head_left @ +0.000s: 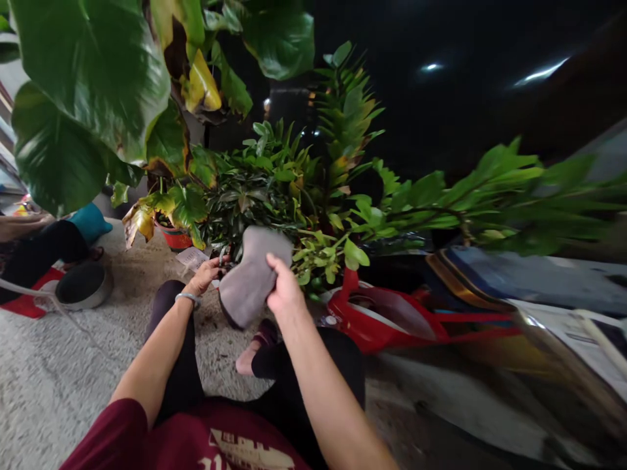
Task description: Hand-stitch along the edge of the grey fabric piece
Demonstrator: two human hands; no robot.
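A soft grey folded cloth (257, 271), slightly blurred, is gripped by my right hand (285, 287), its thumb lying on top. Left of the cloth, my left hand (203, 277) reaches to the lower edge of the dark-leaved plant (245, 199). The left fingers are drawn together at the dark leaves; what they pinch is too small and dark to make out. A pale printed card (192, 259) lies just behind that hand.
Beyond my hands stand several potted plants, one in a red pot (175, 236). A red bag (386, 316) sits to the right. At the left are a grey basin (84, 286), a red stool (34, 297) and another person's leg (44, 245). Large leaves (93, 78) hang at upper left.
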